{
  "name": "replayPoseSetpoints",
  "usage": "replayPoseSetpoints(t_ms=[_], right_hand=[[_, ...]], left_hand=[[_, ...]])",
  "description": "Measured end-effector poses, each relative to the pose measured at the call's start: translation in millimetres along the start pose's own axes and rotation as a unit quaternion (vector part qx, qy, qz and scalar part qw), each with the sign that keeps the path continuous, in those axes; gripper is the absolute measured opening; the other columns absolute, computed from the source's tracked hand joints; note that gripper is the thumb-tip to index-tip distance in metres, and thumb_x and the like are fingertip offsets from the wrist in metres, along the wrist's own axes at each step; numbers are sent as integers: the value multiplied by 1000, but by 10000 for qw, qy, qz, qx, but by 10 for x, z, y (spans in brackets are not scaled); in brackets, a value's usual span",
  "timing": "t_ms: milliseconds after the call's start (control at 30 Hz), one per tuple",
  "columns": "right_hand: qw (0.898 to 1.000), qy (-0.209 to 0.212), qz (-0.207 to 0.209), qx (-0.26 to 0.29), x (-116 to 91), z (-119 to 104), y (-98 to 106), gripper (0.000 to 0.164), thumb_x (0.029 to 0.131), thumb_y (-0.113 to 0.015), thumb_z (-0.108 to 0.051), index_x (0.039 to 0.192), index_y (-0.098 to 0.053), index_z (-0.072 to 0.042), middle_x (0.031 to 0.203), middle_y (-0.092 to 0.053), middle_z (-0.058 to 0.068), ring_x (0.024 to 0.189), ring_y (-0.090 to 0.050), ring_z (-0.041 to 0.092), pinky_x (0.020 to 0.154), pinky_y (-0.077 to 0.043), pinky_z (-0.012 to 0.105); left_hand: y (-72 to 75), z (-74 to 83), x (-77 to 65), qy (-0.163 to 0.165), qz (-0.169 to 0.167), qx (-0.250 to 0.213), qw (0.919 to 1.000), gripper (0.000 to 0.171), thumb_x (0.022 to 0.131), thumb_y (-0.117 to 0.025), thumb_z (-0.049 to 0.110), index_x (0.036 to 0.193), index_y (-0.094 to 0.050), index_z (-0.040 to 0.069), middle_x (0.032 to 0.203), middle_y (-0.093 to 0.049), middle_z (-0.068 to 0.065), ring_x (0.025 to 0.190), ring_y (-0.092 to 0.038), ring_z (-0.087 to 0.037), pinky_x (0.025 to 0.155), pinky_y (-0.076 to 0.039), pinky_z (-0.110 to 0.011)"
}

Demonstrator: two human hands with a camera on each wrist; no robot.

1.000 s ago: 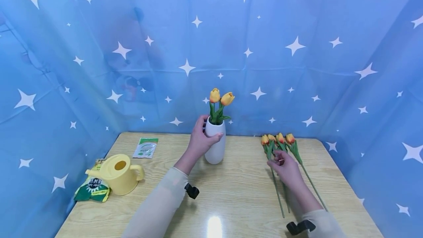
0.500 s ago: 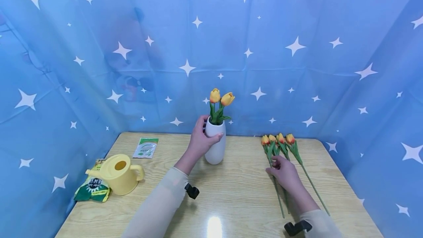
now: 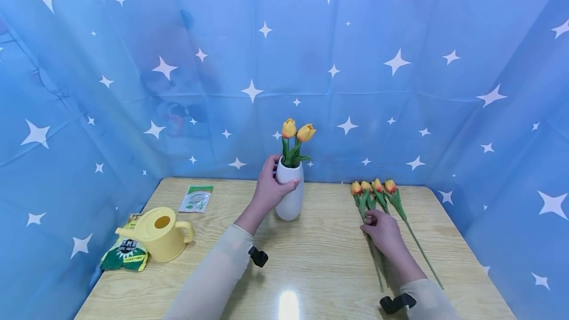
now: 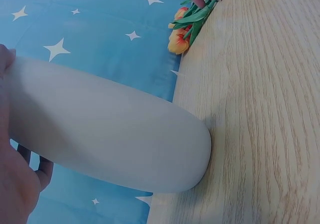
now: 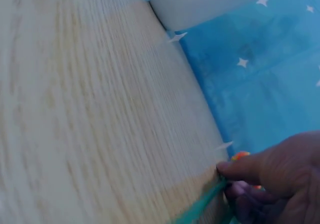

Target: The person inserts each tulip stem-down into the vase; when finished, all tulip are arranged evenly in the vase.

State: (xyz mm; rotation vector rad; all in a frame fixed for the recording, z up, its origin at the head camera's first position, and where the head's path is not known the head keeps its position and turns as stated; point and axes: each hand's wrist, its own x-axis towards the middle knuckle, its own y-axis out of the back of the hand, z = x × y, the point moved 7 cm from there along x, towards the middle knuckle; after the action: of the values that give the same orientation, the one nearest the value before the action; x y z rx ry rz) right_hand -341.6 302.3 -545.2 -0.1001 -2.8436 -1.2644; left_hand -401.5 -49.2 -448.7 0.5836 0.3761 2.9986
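My right hand (image 3: 385,233) now sits closer to me than a second ago, lower along the tulips (image 3: 363,200), farther from their blossoms (image 3: 377,185).

The green bag (image 3: 124,257) has white writing on it, and the little flat packet (image 3: 196,199) has print too, but both are too blurry to read.
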Motion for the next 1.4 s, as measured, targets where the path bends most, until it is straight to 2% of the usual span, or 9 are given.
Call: replayPoseSetpoints(t_ms=[200, 433, 633, 867, 1167, 1400], right_hand=[[9999, -101, 68, -85, 22, 1, 25, 35, 95, -80, 1, 127, -72, 12, 96, -74, 10, 91, -70, 28, 81, -59, 50], [9999, -72, 2, 126, 46, 20, 60, 35, 96, -80, -1, 128, -72, 11, 98, -75, 11, 92, -70, 26, 78, -58, 41], [9992, -134, -121, 359, 42, 17, 84, 37, 99, -78, -3, 132, -71, 11, 102, -73, 14, 92, -67, 25, 69, -54, 33], [9988, -59, -78, 487, 43, -2, 93, 36, 100, -77, -4, 133, -71, 10, 101, -72, 12, 87, -64, 22, 62, -52, 30], [9944, 15, -235, 1034, 35, 0, 76, 38, 103, -75, -6, 137, -68, 9, 103, -71, 13, 85, -65, 20, 60, -58, 32], [9853, -24, -457, 1646, 11, -24, 36, 44, 104, -76, -8, 142, -63, 10, 110, -70, 19, 81, -68, 22, 61, -61, 35]], left_hand=[[-2, 8, 1, 16, -34, 15, 10000, 72, 91, -91, 36, 150, -52, 27, 139, -59, -2, 123, -63, -27, 98, -59, -59], [5, 12, -2, -15, -46, -8, 10000, 72, 91, -91, 35, 150, -52, 28, 139, -59, -2, 122, -63, -27, 97, -59, -60], [6, 22, -2, -76, -71, -56, 9999, 71, 90, -91, 34, 149, -53, 29, 137, -59, -1, 121, -63, -27, 95, -59, -60], [6, 7, 8, -112, -56, -68, 9999, 70, 90, -91, 34, 149, -53, 28, 136, -59, -2, 121, -64, -28, 95, -59, -60], [2, 4, 10, -112, -54, -100, 9999, 70, 91, -90, 33, 149, -52, 25, 137, -59, -2, 121, -63, -28, 95, -59, -59], [3, 4, 3, -37, -61, -84, 9999, 72, 90, -91, 33, 150, -52, 26, 139, -59, -3, 123, -62, -28, 96, -59, -59]])
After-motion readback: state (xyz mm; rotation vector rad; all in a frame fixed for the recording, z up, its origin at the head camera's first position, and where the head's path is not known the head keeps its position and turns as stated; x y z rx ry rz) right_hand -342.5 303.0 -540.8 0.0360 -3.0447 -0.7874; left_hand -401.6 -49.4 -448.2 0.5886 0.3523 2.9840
